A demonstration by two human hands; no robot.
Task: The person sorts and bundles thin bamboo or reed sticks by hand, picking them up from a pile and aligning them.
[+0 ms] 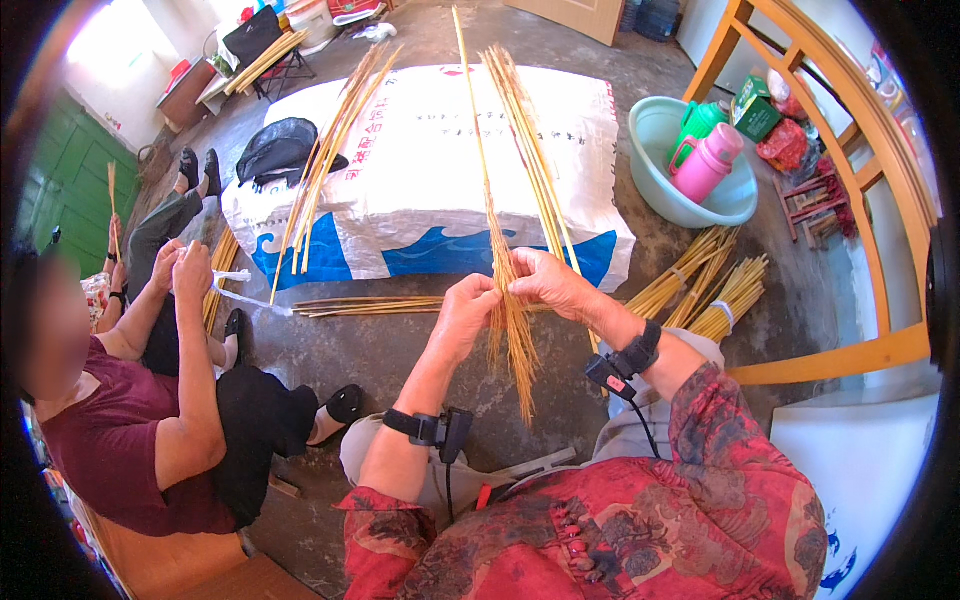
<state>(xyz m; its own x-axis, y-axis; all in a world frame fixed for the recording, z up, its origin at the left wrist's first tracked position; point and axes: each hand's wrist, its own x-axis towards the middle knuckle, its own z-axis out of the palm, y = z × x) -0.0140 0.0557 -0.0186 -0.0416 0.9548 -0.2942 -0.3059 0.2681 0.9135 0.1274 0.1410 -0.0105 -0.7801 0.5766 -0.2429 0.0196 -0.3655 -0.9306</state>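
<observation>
In the middle of the head view, my left hand [470,312] pinches the bushy, feathery end of a long straw stalk [510,365]. My right hand [540,280] grips the same tuft just to the right and a little higher, thumb and fingers closed on it. The bare stem rises from my hands toward the far side of a white and blue woven sheet [420,130]. On that sheet lie a left bundle of stalks [330,150], a right bundle [520,130] and a black cloth item [275,150]. Loose stalks [365,305] lie along its near edge.
At left, a co-worker in a maroon top [120,430] holds a pale strip [240,295]; another person sits behind. Right are a basin [660,200] with two flasks, tied straw bundles [725,300], a wooden frame [875,260] and a white surface [860,460].
</observation>
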